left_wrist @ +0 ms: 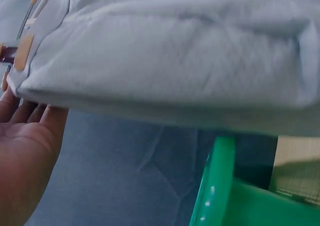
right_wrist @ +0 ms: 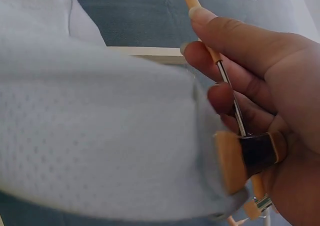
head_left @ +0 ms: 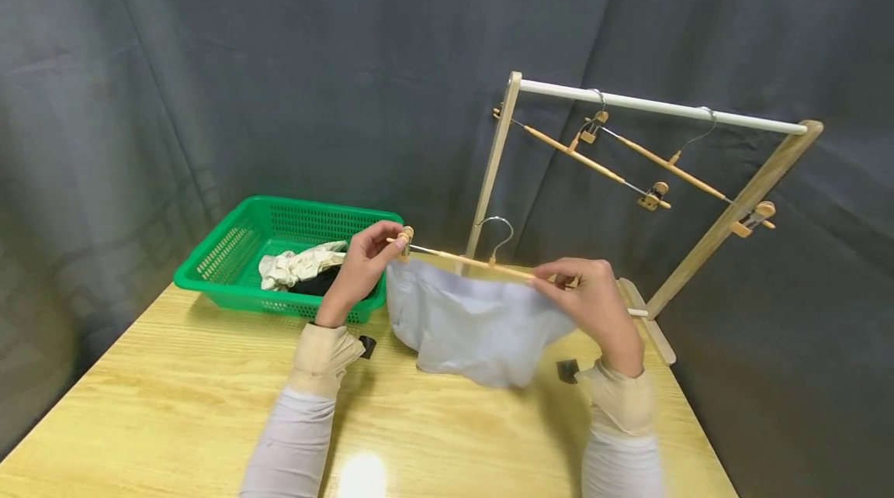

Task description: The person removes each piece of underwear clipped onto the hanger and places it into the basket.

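A pale grey cloth garment [head_left: 475, 323] hangs from a clip hanger [head_left: 506, 269] held level above the table, its metal hook pointing up. My left hand [head_left: 359, 269] pinches the hanger's left end beside a clip; in the left wrist view that clip [left_wrist: 23, 52] bites the garment's edge. Along the right half of the bar, my right hand [head_left: 594, 300] pinches the rod between thumb and fingers. The right wrist view shows the other clip [right_wrist: 230, 161] near my palm, gripping a corner of the garment [right_wrist: 100, 131]. Fine perforations dot the fabric there.
A green basket [head_left: 209, 238] with white cloth [head_left: 296, 265] and dark cloth [head_left: 317, 282] stands at the back left. Behind my right hand, a wooden rack [head_left: 740, 207] with a white rail [head_left: 656, 106] carries two clip hangers. Dark curtains [head_left: 314, 79] hang behind the table [head_left: 174, 397].
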Tool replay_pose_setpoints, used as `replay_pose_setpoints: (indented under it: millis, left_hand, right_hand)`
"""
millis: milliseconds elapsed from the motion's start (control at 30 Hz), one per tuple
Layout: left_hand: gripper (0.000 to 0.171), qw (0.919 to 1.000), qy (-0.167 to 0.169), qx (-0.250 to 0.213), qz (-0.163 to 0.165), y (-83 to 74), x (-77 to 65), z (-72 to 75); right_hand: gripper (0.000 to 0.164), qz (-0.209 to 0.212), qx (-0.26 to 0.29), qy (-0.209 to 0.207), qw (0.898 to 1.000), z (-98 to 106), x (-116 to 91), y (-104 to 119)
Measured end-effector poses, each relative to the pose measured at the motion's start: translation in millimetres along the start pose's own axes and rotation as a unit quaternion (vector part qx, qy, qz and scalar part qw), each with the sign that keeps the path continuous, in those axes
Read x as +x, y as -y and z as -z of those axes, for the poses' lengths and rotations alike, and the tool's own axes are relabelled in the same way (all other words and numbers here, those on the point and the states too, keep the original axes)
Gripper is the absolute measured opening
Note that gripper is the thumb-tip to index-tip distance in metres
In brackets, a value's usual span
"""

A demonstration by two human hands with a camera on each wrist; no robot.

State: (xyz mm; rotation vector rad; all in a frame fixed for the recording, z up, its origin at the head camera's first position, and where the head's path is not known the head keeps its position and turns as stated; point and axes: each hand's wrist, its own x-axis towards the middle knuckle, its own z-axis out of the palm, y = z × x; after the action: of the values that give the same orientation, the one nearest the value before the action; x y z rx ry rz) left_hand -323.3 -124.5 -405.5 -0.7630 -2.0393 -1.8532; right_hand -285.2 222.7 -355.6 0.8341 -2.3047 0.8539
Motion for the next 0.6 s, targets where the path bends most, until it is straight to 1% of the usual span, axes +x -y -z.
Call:
replay_pose_setpoints:
  millis: [167, 267, 333, 400, 500, 600]
  left_hand:
    - [0.024, 0.9994, 0.024, 0.018, 0.018, -0.2, -0.3, -3.4]
    - [0.026, 0.9987, 0.035, 0.026, 0.028, -10.1, -1.2, -4.0]
    - [0.026, 0.9981, 0.039, 0.030, 0.038, -16.8, -3.5, -3.2]
    - [0.026, 0.9978, 0.043, 0.032, 0.040, -22.2, -5.5, -2.3]
    - [0.025, 0.9980, 0.040, 0.032, 0.036, -20.7, -4.9, -1.3]
    - [0.024, 0.9989, 0.031, 0.026, 0.024, -9.8, -0.5, -0.7]
  right_hand:
    - [0.008, -0.021, 0.000, -0.011, 1.000, -6.3, -5.3, -1.8]
    - [0.010, -0.029, -0.003, -0.016, 0.999, -9.2, -6.0, -3.9]
    - [0.010, -0.034, -0.007, -0.010, 0.999, -11.5, -5.9, -5.1]
    - [0.011, -0.037, -0.010, -0.005, 0.999, -13.6, -5.7, -6.2]
    - [0.012, -0.038, -0.012, -0.010, 0.999, -14.9, -4.3, -6.6]
    - [0.011, -0.036, -0.009, -0.020, 0.999, -14.6, -2.1, -7.8]
